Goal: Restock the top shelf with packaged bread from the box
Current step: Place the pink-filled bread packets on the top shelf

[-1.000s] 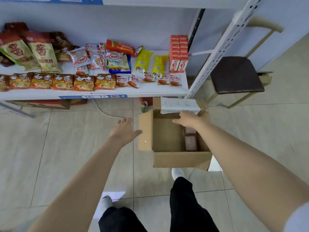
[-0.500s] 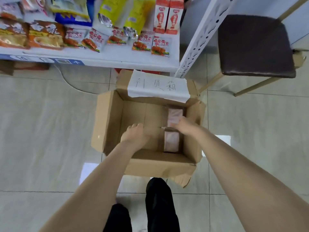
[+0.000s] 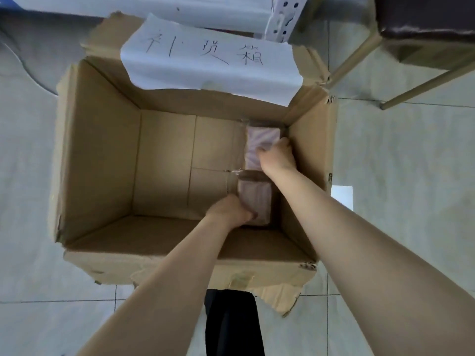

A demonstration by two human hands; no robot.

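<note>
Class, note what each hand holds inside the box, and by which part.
Left grip holds the near bread packet by its near left corner; right grip holds the far bread packet by its near end.

left hand (image 3: 228,211) fingertips hidden behind near bread packet (image 3: 255,199) | right hand (image 3: 279,158) fingertips hidden behind far bread packet (image 3: 259,142) | packet print too blurred to read | chair (image 3: 424,19) cut off at top-right corner | shelf upright (image 3: 285,19) cut by top edge
</note>
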